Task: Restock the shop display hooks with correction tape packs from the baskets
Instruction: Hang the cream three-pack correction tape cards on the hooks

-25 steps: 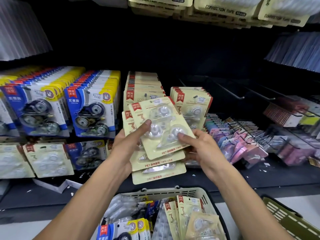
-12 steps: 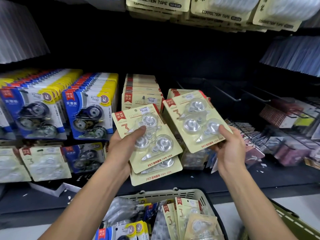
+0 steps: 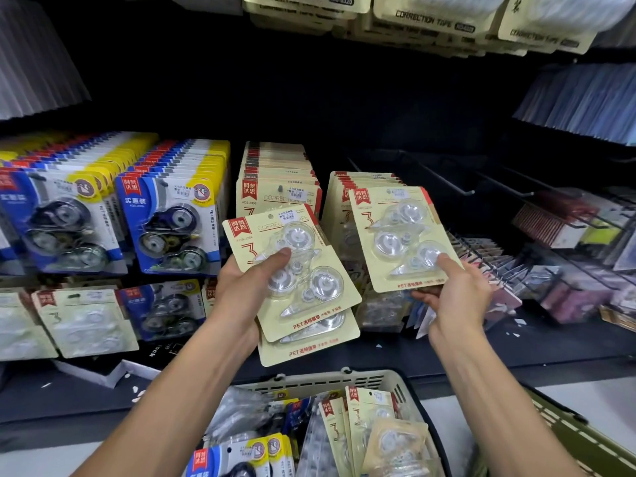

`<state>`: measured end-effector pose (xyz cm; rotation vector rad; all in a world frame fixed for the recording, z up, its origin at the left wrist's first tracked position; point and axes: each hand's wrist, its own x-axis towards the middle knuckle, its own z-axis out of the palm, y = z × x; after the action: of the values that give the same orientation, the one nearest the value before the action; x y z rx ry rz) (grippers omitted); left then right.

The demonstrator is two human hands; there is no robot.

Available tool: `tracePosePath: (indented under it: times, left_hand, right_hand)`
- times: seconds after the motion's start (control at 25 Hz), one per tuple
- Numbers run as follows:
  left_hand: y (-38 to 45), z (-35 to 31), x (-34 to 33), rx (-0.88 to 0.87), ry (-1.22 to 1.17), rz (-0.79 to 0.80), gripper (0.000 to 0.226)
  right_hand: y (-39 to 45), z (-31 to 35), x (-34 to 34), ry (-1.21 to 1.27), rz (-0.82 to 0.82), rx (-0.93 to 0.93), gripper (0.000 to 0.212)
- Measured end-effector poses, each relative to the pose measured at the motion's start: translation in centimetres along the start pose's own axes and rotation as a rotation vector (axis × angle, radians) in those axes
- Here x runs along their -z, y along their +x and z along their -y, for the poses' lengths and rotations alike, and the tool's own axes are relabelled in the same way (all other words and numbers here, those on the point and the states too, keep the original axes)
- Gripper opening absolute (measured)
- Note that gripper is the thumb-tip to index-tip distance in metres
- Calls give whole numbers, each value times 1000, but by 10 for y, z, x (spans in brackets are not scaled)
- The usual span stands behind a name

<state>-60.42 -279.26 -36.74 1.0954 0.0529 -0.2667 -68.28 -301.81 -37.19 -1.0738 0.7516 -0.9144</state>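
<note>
The right hand point(image 3: 454, 297) pinches one cream pack point(image 3: 401, 235) just before its half-filled hook; the left hand point(image 3: 241, 287) grips spare packs point(image 3: 303, 304) — basket point(image 3: 309, 383) below still stocked.

basket point(image 3: 311, 383) below shelf; hooked packs point(image 3: 278, 187) behind hands; bare hooks point(image 3: 447, 182) right.

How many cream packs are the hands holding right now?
3 that show. The right hand holds one cream pack; the left hand holds a fanned stack of two. More may be hidden within that stack.
</note>
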Motion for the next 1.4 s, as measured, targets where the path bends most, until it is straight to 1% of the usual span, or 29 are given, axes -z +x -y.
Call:
tracePosePath:
  times: [0.16, 0.4, 0.52, 0.64, 0.76, 0.88, 0.96, 1.0, 1.04, 1.12, 1.16, 1.2, 1.24, 1.28, 1.32, 1.4]
  left_hand:
    - [1, 0, -1, 7, -7, -8, 37]
    - [1, 2, -5, 12, 1, -1, 36]
    - [3, 3, -7, 17, -3, -2, 37]
    - [3, 1, -7, 19, -4, -6, 34]
    - [2, -2, -3, 7, 5, -8, 32]
    - [3, -5, 6, -1, 6, -30, 34]
    - [3, -7, 10, -4, 5, -38, 33]
    - [4, -8, 12, -6, 5, -39, 31]
    - [4, -9, 14, -8, 3, -40, 30]
    - [5, -11, 15, -4, -9, -43, 32]
    - [5, -12, 16, 1, -12, -47, 35]
    - [6, -13, 16, 8, -13, -50, 38]
    - [6, -13, 15, 16, -13, -50, 40]
    - [6, -14, 14, 21, -16, -47, 39]
    - [6, -14, 13, 24, -23, -42, 36]
    - [4, -13, 10, 24, -46, -27, 28]
  right_hand:
    - [-2, -3, -2, -54, 60, 9, 20]
    - [-4, -5, -1, -127, 67, 39, 12]
    - [-3, -10, -4, -122, 75, -27, 12]
    - [4, -18, -13, -157, 101, -81, 18]
    - [19, -24, -32, -170, 76, -85, 26]
    - [29, -30, -53, -134, 94, -120, 25]
    - [33, -35, -60, -65, 120, -211, 25]
    - [34, -39, -62, -23, 142, -274, 29]
    - [35, -43, -63, -5, 153, -332, 38]
    - [36, -47, -61, -101, 133, -368, 60]
    - [34, -47, -60, -156, 113, -341, 61]
    - [30, -43, -60, -194, 116, -303, 54]
    - [25, -40, -61, -217, 161, -267, 41]
    - [16, -35, -61, -235, 247, -230, 29]
    - [6, -31, -61, -263, 351, -170, 24]
    - [-16, -18, -59, -346, 584, -25, 32]
